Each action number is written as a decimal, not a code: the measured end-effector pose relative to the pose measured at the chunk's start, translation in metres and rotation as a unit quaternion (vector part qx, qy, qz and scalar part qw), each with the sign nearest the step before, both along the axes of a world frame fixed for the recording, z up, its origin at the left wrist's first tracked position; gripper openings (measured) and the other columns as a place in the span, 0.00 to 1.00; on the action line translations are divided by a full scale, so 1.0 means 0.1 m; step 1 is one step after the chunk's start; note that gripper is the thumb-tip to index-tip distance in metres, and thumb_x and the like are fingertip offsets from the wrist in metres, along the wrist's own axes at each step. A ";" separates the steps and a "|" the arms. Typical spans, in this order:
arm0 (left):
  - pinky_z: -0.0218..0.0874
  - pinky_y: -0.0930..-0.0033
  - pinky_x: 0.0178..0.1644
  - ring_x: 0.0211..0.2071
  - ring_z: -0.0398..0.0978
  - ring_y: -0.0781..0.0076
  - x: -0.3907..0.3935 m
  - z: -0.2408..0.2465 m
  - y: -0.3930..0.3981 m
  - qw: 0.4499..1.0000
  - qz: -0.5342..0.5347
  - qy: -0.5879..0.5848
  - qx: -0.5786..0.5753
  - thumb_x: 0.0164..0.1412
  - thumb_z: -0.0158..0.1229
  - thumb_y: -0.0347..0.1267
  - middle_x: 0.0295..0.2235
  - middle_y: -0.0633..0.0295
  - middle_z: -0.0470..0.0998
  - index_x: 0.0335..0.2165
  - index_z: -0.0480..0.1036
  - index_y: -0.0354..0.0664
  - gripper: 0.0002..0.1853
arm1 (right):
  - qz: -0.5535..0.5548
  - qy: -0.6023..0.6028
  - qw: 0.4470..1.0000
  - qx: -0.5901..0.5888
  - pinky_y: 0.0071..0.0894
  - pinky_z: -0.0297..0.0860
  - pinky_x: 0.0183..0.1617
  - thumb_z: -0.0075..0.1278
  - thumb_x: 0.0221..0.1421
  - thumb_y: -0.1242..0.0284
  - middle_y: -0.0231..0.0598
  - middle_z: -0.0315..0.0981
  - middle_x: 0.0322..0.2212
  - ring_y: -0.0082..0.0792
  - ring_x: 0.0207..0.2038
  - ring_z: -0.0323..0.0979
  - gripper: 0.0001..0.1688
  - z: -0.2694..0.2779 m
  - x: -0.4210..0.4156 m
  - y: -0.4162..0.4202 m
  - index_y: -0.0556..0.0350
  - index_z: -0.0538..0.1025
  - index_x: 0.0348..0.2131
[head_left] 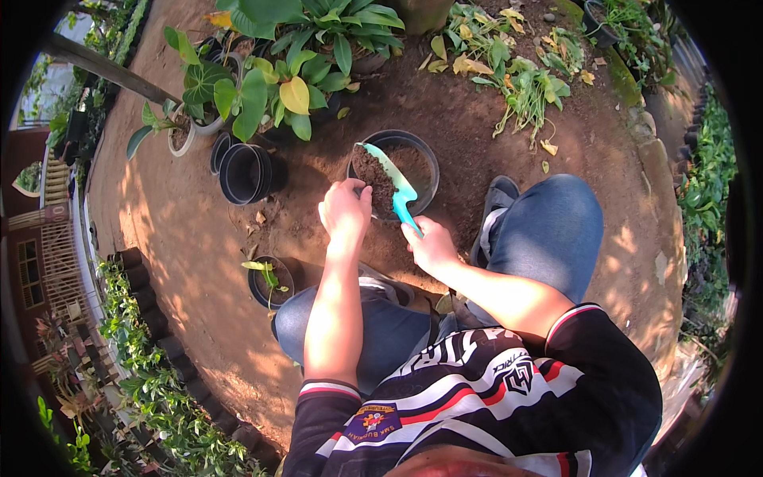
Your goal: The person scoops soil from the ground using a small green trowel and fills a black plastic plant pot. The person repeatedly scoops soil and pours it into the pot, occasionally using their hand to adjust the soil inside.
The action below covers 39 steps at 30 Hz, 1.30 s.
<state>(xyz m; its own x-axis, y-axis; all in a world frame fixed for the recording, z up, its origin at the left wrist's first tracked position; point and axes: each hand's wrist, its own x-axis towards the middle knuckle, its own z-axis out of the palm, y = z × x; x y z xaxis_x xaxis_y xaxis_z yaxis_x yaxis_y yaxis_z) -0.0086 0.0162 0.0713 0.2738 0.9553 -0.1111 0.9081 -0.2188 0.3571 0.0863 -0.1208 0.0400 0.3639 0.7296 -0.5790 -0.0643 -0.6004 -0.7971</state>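
My right hand (pixel 433 245) grips the handle of a turquoise hand trowel (pixel 403 189). Dark, crumbly soil (pixel 373 170) is heaped along its blade, which slants up and left over a round black plastic pot (pixel 434 164). More soil lies inside that pot, partly hidden by the trowel. At the pot's near left side, my left hand (pixel 347 208) has its fingers and thumb closed on a dark edge that appears to be the pot's rim. The pot stands on bare earth in front of my feet.
Nested black pots (pixel 243 174) stand to the left, with leafy potted plants (pixel 268 89) beyond. A small potted seedling (pixel 271 280) sits by my left knee. Wilted uprooted plants (pixel 527 89) lie at the upper right, near a stone edging (pixel 656 161).
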 end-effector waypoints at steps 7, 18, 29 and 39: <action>0.59 0.61 0.36 0.31 0.73 0.59 0.05 0.01 -0.02 1.000 0.017 -0.005 -0.017 0.49 0.61 0.37 0.26 0.59 0.74 0.27 0.78 0.47 0.08 | -0.004 0.002 1.000 0.011 0.43 0.64 0.30 0.46 0.57 0.61 0.51 0.71 0.19 0.48 0.26 0.73 0.18 -0.01 -0.02 -0.01 0.60 0.73 0.33; 0.59 0.60 0.34 0.29 0.72 0.59 0.08 0.04 -0.01 0.999 0.024 -0.032 0.009 0.49 0.60 0.36 0.23 0.61 0.73 0.25 0.76 0.49 0.05 | -0.014 0.006 1.000 0.002 0.43 0.64 0.30 0.47 0.56 0.62 0.50 0.71 0.19 0.48 0.26 0.73 0.17 0.02 -0.02 0.00 0.59 0.74 0.32; 0.60 0.60 0.33 0.28 0.73 0.61 0.00 -0.20 0.00 0.996 0.048 -0.035 0.060 0.48 0.61 0.35 0.22 0.63 0.72 0.27 0.77 0.49 0.06 | -0.033 -0.023 0.999 -0.023 0.41 0.66 0.36 0.46 0.57 0.62 0.51 0.74 0.25 0.48 0.32 0.74 0.17 0.05 0.01 0.01 0.59 0.74 0.36; 0.58 0.61 0.34 0.27 0.70 0.65 0.14 -0.12 -0.09 0.988 -0.069 -0.115 0.079 0.48 0.61 0.33 0.19 0.66 0.69 0.28 0.77 0.49 0.05 | -0.029 -0.040 0.998 -0.029 0.42 0.66 0.35 0.47 0.56 0.63 0.52 0.73 0.25 0.49 0.32 0.74 0.16 0.08 0.01 -0.01 0.59 0.74 0.35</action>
<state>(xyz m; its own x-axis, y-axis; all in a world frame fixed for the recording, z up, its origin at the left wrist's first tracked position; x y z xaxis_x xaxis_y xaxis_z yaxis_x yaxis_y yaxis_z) 0.0057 0.0074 0.0594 0.4036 0.9073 0.1179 0.7639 -0.4051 0.5024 0.0872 -0.1215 0.0477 0.4517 0.6722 -0.5866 -0.0373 -0.6427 -0.7652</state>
